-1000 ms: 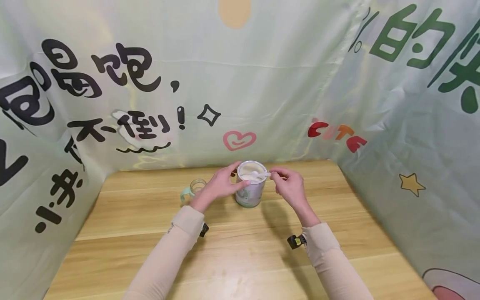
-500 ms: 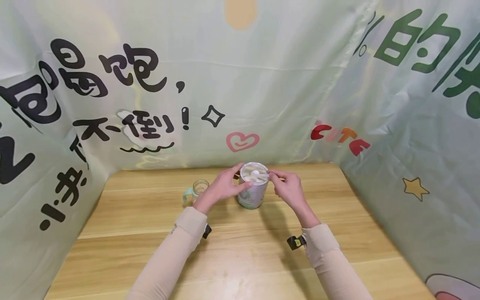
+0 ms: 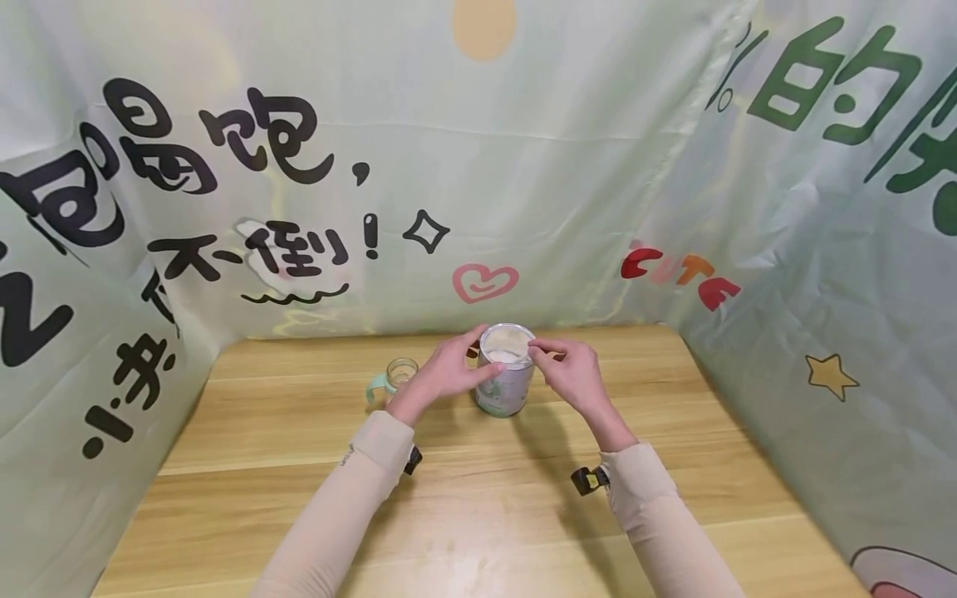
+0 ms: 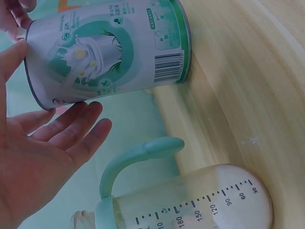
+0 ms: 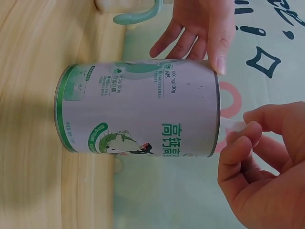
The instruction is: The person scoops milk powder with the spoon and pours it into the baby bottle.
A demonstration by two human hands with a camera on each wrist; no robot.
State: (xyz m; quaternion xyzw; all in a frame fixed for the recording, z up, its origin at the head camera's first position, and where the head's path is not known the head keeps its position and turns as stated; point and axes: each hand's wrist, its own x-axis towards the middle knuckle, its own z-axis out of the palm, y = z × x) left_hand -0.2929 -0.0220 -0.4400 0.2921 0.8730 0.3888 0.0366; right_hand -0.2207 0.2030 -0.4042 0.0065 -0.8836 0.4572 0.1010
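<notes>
Wooden table [image 3: 478, 498] fills the lower part of what we see from the head, walled on three sides by a pale green cloth [image 3: 523, 166] printed with black characters, a pink heart and a yellow star. We count two beige sleeves reaching in from the near edge, each with a small black clip at the wrist.

Towards the far middle of the table stands an open tin [image 3: 506, 372], upright, white and green, with pale powder showing at its mouth. Our left hand [image 3: 447, 372] steadies it: the thumb lies along the rim in the right wrist view, and the fingers [image 4: 71, 129] stay fairly straight against the tin's side, so we call this a flat, unclenched hold. Our right hand [image 3: 571, 372] hovers just beside the rim on the other side, thumb and forefinger pinched on the thin white handle of a scoop [image 5: 233, 125]; its bowl is hidden inside the tin.

Just left of the tin, behind our left hand, sits a clear bottle [image 3: 399, 374] with mint handles [image 4: 138, 160] and printed volume marks, apart from the tin.
</notes>
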